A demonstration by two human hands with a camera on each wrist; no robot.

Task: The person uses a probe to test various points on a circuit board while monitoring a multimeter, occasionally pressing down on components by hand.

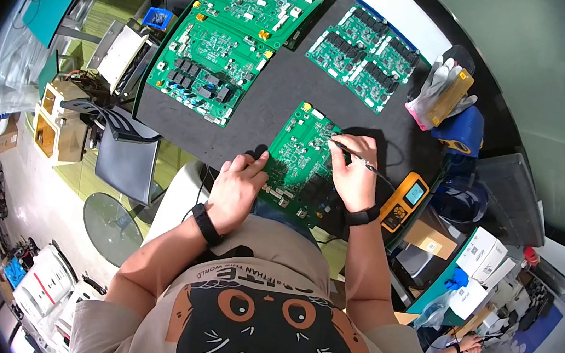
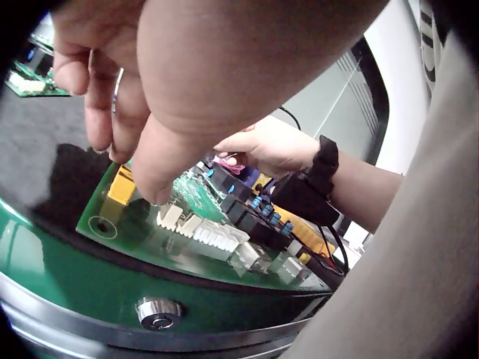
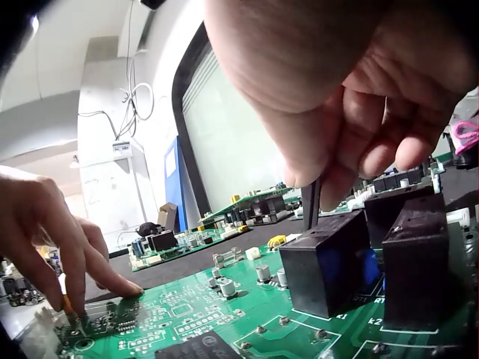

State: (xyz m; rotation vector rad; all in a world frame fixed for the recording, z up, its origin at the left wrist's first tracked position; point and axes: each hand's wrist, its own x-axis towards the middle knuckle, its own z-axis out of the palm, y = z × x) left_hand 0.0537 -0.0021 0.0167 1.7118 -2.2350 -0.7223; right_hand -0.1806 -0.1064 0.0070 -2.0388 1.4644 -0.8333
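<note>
A green circuit board (image 1: 293,151) lies at the near edge of the dark table, in front of the body. My left hand (image 1: 237,186) rests at its left edge, fingers extended, fingertips touching the board by a yellow connector (image 2: 121,185). My right hand (image 1: 354,172) pinches a thin black tool (image 1: 349,150) with a cable, over the board's upper right part. In the right wrist view, the black tool (image 3: 310,203) points down behind a black relay (image 3: 326,262); its tip is hidden.
Large populated boards (image 1: 212,60) stand at the back left, smaller joined boards (image 1: 366,55) at the back. To the right are an orange meter (image 1: 404,201), gloves (image 1: 439,83) and a blue object (image 1: 461,131). Another person's hands (image 1: 468,345) show at lower right.
</note>
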